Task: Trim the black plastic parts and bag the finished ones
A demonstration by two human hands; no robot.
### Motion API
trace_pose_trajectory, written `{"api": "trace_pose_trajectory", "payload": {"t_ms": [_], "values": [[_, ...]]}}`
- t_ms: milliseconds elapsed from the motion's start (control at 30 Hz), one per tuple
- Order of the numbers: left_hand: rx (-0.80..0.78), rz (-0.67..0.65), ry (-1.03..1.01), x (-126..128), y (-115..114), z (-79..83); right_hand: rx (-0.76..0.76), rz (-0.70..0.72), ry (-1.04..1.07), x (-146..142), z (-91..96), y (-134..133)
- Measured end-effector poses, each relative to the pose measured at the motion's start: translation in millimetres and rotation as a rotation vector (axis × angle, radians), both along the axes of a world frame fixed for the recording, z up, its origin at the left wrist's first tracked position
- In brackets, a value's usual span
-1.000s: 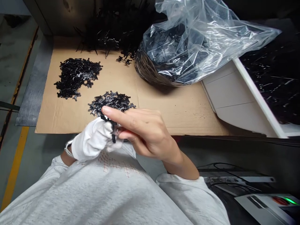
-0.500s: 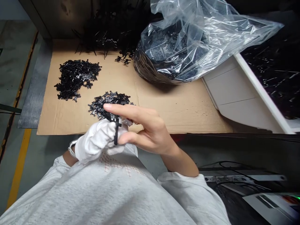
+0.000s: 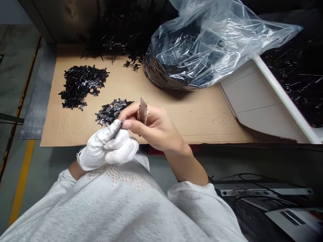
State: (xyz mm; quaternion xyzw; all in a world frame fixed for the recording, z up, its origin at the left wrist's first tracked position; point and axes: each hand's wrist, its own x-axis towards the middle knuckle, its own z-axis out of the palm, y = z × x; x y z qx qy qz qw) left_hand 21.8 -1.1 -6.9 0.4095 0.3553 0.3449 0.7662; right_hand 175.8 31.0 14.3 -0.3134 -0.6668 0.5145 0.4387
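My left hand [image 3: 108,148], in a white glove, is closed around a small black plastic part [image 3: 118,128] that sticks out between its fingers. My bare right hand [image 3: 151,129] is curled and pinches a thin flat blade [image 3: 142,110] that stands upright above the fingers; its thumb and forefinger touch the tip of the black part. Both hands hover at the near edge of a brown cardboard sheet [image 3: 196,117]. Just behind them lies a small pile of black parts [image 3: 111,111], and a larger pile [image 3: 80,84] lies farther left.
A clear plastic bag [image 3: 202,43] full of black parts stands at the back right of the cardboard. A white bin [image 3: 254,97] holding more black pieces sits at the right. Long black sprues [image 3: 113,37] are heaped at the back. Cables and a metal device [image 3: 262,193] lie low right.
My right forefinger, stretched out before, has curled in, and the blade now shows upright in that hand. The black part in my gloved hand has tilted from upright to slanted.
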Motion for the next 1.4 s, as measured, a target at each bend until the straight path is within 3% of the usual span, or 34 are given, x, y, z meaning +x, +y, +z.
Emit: {"api": "trace_pose_trajectory", "payload": {"t_ms": [133, 333, 433, 533, 667, 833, 967, 1033, 1200, 1300, 1400], "values": [[0.006, -0.094, -0.139, 0.6, 4.5, 3.2, -0.117, 0.037, 0.074, -0.3, 3.0, -0.9], [0.096, 0.012, 0.054, -18.5, 17.6, -0.2, -0.120, 0.054, 0.014, 6.4, 11.3, -1.1], [0.244, 0.148, 0.147, -27.3, 21.2, -4.1, -0.100, 0.044, -0.073, 7.5, 10.9, -0.5], [0.357, 0.165, 0.291, -30.0, 20.5, -5.5, -0.069, 0.070, -0.119, 7.1, 10.1, -0.3], [0.329, 0.110, 0.362, -22.9, 15.8, -0.6, -0.034, 0.040, -0.117, 7.7, 10.3, -4.0], [0.255, 0.176, 0.335, -6.3, 7.7, 8.2, -0.042, -0.052, -0.113, 5.6, 7.2, -12.3], [0.185, 0.078, 0.324, 0.5, 7.4, 11.9, -0.014, -0.114, -0.140, 4.9, 4.5, -14.7], [0.151, 0.094, 0.353, 0.9, 7.9, 12.6, 0.007, -0.127, -0.146, 7.3, 2.3, -16.0], [0.004, 0.385, 0.308, 0.1, 4.0, 10.3, 0.236, -0.293, -0.248, 14.2, -9.6, -22.3], [0.041, 0.398, 0.282, -0.5, 1.3, 8.5, 0.450, -0.310, -0.304, 12.9, -16.8, -24.7], [0.087, 0.382, 0.288, -1.5, 0.4, 8.2, 0.571, -0.286, -0.283, 9.5, -22.4, -24.0]]}}
